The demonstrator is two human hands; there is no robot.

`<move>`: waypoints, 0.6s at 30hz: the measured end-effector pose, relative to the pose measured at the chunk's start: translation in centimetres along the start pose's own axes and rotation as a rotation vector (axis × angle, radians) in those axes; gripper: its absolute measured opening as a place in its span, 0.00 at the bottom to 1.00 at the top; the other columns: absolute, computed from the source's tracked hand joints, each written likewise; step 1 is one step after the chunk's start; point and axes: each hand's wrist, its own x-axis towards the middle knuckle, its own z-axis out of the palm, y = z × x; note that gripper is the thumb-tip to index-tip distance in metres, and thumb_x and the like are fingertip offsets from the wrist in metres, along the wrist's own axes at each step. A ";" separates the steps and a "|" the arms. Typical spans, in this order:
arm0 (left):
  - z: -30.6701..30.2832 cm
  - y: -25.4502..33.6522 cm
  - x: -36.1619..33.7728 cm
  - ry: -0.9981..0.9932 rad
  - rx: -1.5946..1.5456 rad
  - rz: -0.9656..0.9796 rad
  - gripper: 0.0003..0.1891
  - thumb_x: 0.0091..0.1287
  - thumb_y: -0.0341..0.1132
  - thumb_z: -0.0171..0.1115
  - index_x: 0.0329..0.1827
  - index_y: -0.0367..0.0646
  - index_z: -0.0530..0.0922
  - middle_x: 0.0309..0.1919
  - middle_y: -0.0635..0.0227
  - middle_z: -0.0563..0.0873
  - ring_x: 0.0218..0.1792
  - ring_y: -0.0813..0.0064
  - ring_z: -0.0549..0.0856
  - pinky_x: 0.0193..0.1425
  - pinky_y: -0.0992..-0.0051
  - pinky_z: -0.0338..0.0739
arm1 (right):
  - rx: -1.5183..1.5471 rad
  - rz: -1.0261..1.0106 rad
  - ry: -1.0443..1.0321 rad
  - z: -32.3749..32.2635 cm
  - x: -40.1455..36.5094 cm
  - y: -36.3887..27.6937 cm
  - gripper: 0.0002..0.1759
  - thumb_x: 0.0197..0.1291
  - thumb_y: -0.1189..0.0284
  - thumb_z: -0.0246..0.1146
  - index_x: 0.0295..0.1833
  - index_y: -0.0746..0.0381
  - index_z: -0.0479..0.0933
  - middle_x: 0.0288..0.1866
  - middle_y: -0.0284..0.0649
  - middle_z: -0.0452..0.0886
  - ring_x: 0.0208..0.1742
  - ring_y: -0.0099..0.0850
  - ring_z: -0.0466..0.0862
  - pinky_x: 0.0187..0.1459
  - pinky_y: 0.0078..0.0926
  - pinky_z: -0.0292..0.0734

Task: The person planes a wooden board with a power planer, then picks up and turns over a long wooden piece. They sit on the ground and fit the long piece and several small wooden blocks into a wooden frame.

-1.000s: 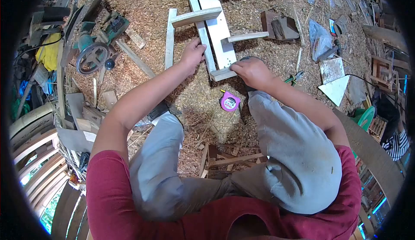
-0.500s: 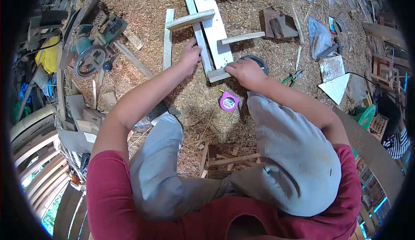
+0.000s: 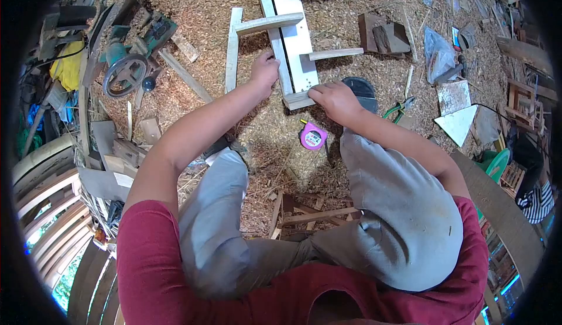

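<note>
A long wooden frame [image 3: 303, 44], with a white board along a bare wooden rail, extends away from me over the wood shavings. Short wooden crosspieces stick out from its sides. My right hand [image 3: 338, 100] grips the near end, its thumb and fingers on the short end block [image 3: 297, 101]. At the rail's left side is my left hand [image 3: 265, 70], fingers curled against the edge; the fingertips are partly hidden. A pink tape measure [image 3: 313, 136] lies between my legs, just short of the frame, with a bit of yellow blade out.
Green-handled pliers [image 3: 398, 109] lie right of my right hand, near a plastic bag [image 3: 438, 54] and a white triangular piece [image 3: 455, 125]. A machine with a handwheel [image 3: 126, 74] stands at left. Loose wood pieces [image 3: 185, 74] are scattered on the shavings.
The whole view has shifted slightly, and the frame sits a little farther right in it. My left fingers have curled in more; my right hand keeps its grip on the near end.
</note>
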 end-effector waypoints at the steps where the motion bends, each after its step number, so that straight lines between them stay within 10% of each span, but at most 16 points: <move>1: 0.1 0.0 0.0 0.020 0.018 0.006 0.27 0.79 0.29 0.56 0.80 0.42 0.66 0.60 0.62 0.83 0.59 0.69 0.83 0.63 0.65 0.79 | -0.001 -0.001 -0.003 0.0 -0.1 0.0 0.16 0.55 0.78 0.61 0.50 0.56 0.77 0.44 0.38 0.85 0.48 0.41 0.86 0.50 0.43 0.77; 18: -0.1 0.7 -0.6 -0.059 -0.085 0.017 0.28 0.78 0.26 0.56 0.80 0.39 0.62 0.63 0.58 0.83 0.59 0.68 0.84 0.63 0.66 0.80 | 0.023 0.001 -0.017 0.2 -1.0 -0.1 0.18 0.54 0.80 0.62 0.51 0.55 0.78 0.47 0.38 0.86 0.51 0.40 0.86 0.51 0.44 0.77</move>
